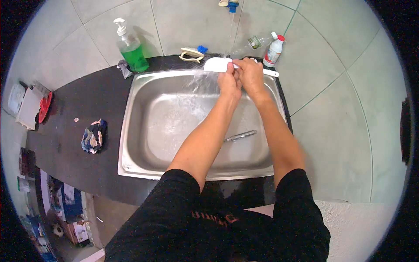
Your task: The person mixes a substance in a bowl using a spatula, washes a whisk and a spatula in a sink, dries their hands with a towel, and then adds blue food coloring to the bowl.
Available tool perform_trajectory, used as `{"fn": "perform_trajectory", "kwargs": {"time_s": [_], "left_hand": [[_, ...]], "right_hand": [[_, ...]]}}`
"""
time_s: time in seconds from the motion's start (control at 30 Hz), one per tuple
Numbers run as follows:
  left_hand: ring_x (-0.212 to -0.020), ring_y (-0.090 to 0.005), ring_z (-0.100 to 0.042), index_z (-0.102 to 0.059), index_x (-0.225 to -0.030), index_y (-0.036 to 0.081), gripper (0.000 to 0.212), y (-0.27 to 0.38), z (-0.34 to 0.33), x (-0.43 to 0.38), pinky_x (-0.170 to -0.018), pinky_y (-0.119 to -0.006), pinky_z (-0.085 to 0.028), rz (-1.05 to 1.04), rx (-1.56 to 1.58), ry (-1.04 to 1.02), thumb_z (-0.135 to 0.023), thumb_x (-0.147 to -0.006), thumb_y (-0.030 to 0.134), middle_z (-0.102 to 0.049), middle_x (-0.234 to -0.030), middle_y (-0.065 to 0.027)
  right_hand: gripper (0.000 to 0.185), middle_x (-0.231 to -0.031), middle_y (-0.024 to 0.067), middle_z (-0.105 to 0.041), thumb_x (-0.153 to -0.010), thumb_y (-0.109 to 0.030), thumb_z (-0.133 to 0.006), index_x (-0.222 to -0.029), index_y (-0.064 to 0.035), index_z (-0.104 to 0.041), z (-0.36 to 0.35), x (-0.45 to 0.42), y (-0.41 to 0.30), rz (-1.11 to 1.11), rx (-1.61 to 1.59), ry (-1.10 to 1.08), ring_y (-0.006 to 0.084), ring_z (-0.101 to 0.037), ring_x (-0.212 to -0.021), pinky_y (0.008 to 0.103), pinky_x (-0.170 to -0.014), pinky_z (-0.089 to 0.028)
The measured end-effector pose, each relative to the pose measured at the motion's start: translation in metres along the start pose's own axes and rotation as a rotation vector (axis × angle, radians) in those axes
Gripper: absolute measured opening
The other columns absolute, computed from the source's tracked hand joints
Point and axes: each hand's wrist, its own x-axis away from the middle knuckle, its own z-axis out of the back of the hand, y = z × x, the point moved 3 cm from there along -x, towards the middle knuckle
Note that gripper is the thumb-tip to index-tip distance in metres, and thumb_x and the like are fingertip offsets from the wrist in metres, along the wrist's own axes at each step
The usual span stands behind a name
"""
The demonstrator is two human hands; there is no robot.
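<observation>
Under the running tap (232,7), a white flat-bladed kitchen utensil (216,65) is held over the back rim of a stainless steel sink (157,131). Its handle seems to extend right, where a white end with a hole shows; the middle is hidden by my fingers. My left hand (230,83) grips it near the blade's right end, thumb on top. Close against it, my right hand (251,74) is closed around the handle part. Water splashes off the blade into the basin. A slim metal utensil (242,135) lies on the sink floor, partly behind my left forearm.
Behind the sink stand a pump bottle of green liquid (134,55), a cream plastic item (192,55), a blue scrubber (202,49), a clear plastic bottle (257,43) and a red-capped white bottle (274,52). A crumpled cloth (94,137) lies on the dark counter (75,98).
</observation>
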Motion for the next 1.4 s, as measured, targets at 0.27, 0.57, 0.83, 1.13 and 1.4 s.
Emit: {"fn": "perform_trajectory", "kwargs": {"time_s": [0.27,0.57,0.83,1.13,1.4], "left_hand": [[-0.078,-0.0228,-0.062,-0.052,-0.103,0.005,0.029,0.013,0.005,-0.002,-0.065,-0.035,-0.05,-0.046,0.007,0.116,-0.049,-0.091,0.031,-0.06,-0.091,-0.009],[-0.09,-0.0245,-0.061,-0.043,-0.117,0.002,0.043,0.033,0.065,-0.013,-0.07,-0.034,-0.048,-0.159,-0.011,0.229,-0.037,-0.095,0.038,-0.058,-0.104,-0.0122],[-0.089,-0.0206,-0.061,-0.043,-0.116,0.002,0.043,0.039,0.038,-0.009,-0.071,-0.027,-0.047,-0.273,0.048,0.169,-0.04,-0.094,0.038,-0.057,-0.104,-0.0107],[-0.085,-0.0132,-0.05,-0.052,-0.114,0.014,0.037,0.048,0.021,0.013,-0.078,-0.039,-0.04,-0.003,-0.51,-0.082,-0.053,-0.087,0.04,-0.057,-0.105,0.001],[-0.054,-0.0102,-0.049,-0.064,-0.091,0.007,0.027,0.06,-0.001,0.005,-0.045,-0.027,-0.039,0.014,-0.815,-0.141,-0.054,-0.088,0.031,-0.057,-0.07,-0.0005]], "right_hand": [[0.021,-0.069,0.0031,-0.056,-0.067,-0.01,-0.065,-0.088,-0.0142,-0.068,0.006,0.01,-0.004,-0.011,0.088,0.019,0.0206,-0.057,-0.074,0.0356,-0.063,-0.037],[0.016,-0.08,0.0056,-0.061,-0.069,-0.007,-0.06,-0.082,-0.0125,-0.066,0.015,0.002,-0.001,-0.112,0.182,-0.107,0.0248,-0.06,-0.078,0.0395,-0.066,-0.04],[0.015,-0.079,0.0087,-0.063,-0.074,-0.012,-0.057,-0.086,-0.0137,-0.066,0.004,0.007,-0.019,-0.153,0.053,-0.163,0.028,-0.062,-0.078,0.0422,-0.066,-0.042],[0.019,-0.06,-0.0026,-0.049,-0.087,-0.021,-0.054,-0.081,-0.0046,-0.061,-0.055,0.021,0.012,-0.784,-1.112,-0.445,0.0066,-0.045,-0.053,0.023,-0.046,-0.036],[0.033,-0.068,0.0012,-0.057,-0.092,-0.032,-0.049,-0.083,-0.0025,-0.061,-0.094,0.024,0.005,-1.0,-1.095,-0.001,0.0103,-0.049,-0.054,0.0266,-0.048,-0.04]]}}
